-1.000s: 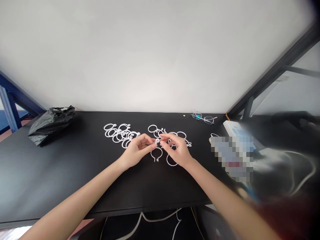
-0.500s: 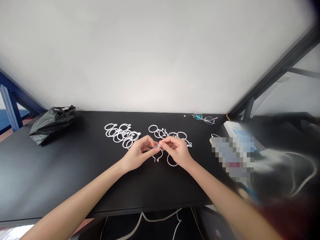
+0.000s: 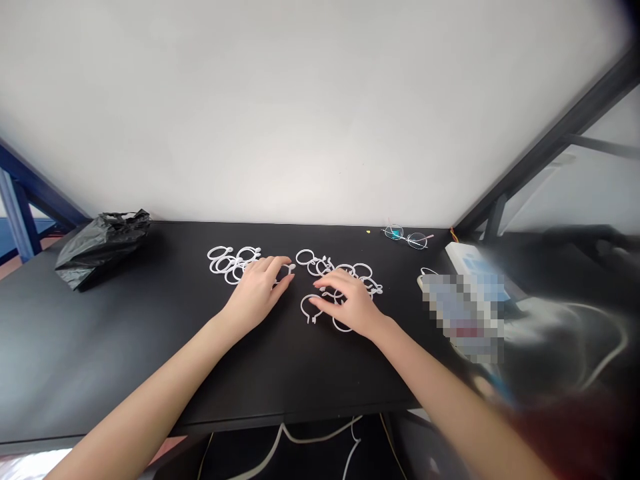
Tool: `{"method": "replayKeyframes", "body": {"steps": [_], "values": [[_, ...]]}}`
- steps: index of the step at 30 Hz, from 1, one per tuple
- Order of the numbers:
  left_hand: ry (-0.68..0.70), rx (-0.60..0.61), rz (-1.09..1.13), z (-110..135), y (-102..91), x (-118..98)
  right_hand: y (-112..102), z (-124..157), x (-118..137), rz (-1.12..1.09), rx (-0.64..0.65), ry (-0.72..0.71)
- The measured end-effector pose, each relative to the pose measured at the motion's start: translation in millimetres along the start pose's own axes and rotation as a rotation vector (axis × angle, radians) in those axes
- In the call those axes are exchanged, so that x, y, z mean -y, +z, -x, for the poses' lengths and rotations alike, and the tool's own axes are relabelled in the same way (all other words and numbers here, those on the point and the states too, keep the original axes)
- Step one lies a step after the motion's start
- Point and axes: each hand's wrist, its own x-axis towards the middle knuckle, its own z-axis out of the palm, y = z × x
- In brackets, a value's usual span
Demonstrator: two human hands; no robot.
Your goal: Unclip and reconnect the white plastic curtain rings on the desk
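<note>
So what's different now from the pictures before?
The left hand and right hand, together at a small white piece before, are now apart. The left moved left, over the left group of white rings; whether it grips one there is unclear. The right let go and opened. The black bag and glasses stayed put.

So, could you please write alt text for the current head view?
A person's left hand is over one cluster of white rings on a black table, and the open right hand is over another cluster. A black bag lies at the left; glasses lie toward the back right.
</note>
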Motion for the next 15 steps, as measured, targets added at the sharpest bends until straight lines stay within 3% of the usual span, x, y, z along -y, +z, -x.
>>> {"method": "replayKeyframes", "body": {"steps": [3, 5, 15], "values": [[0.027, 0.016, -0.216, -0.1, 3.3, 11.0, 2.3, 0.3, -2.9, 0.089, 0.164, -0.070], [0.039, 0.027, -0.306, 0.5, 5.2, 13.6, 3.4, 0.5, -3.5, 0.103, 0.207, -0.079], [0.057, 0.049, -0.420, 2.0, 6.7, 11.8, 8.8, 2.6, -6.6, 0.109, 0.176, -0.072]]}}
